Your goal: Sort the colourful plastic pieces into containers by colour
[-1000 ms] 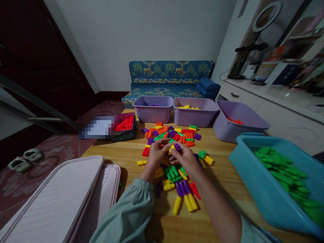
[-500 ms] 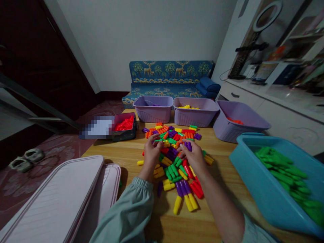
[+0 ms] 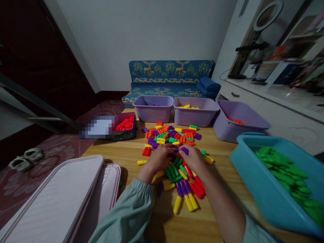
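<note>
A heap of short plastic blocks (image 3: 174,135) in red, orange, yellow, green and purple lies on the wooden table (image 3: 126,153). Both my hands rest low on the near side of the heap. My left hand (image 3: 159,158) is palm down with its fingers curled into the blocks, and what it grips is hidden. My right hand (image 3: 194,158) is closed, with a purple block (image 3: 184,150) at its fingertips. Joined purple-and-yellow blocks (image 3: 186,197) and red blocks (image 3: 197,187) lie just in front of my wrists.
Three lilac bins stand behind the heap: left (image 3: 153,113), middle (image 3: 194,118) with yellow blocks, right (image 3: 240,130) with red ones. A blue tub (image 3: 253,184) of green blocks (image 3: 280,168) is at the right. A dark box of red blocks (image 3: 125,130) and pink lids (image 3: 55,195) sit left.
My hands were raised together over the heap a second ago, then reached further back into it. Now they have dropped and drawn nearer, pressing on the blocks.
</note>
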{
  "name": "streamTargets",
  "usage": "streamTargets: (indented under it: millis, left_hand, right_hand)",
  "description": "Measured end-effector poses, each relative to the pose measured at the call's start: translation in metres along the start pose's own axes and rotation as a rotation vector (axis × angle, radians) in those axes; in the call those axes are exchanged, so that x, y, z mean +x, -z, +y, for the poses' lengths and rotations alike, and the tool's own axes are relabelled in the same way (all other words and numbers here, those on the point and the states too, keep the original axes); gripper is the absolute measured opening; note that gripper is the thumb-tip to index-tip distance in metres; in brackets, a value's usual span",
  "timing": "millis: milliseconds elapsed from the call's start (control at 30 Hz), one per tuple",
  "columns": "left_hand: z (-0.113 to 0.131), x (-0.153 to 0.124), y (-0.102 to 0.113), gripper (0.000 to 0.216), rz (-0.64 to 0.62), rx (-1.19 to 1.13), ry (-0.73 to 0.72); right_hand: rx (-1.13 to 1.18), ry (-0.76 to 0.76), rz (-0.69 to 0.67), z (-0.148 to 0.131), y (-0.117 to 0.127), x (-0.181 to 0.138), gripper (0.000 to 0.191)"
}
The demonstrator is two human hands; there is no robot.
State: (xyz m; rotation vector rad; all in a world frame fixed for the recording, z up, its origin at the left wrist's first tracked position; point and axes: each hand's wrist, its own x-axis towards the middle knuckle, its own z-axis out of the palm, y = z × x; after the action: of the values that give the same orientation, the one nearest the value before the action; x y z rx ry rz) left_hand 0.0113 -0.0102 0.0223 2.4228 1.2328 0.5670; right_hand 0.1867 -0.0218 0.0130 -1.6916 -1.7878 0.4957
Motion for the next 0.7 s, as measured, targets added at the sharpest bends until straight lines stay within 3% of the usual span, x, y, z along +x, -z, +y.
streamTargets:
  millis: [200,400,700]
  left_hand:
    - [0.014,-0.003,-0.006,0.049,0.024,0.204,0.05]
    - [0.019,0.0,-0.006,0.031,0.065,0.173,0.136]
    - [0.012,0.003,-0.002,0.031,0.129,-0.018,0.117]
  right_hand:
    - [-0.157,0.152,-0.036,-0.004,-0.006,-0.006,0.038]
    - [-0.31,0.206,-0.174,-0.016,0.001,-0.011,0.055]
    - [-0.436,0.22,-0.236,-0.023,0.01,-0.012,0.034]
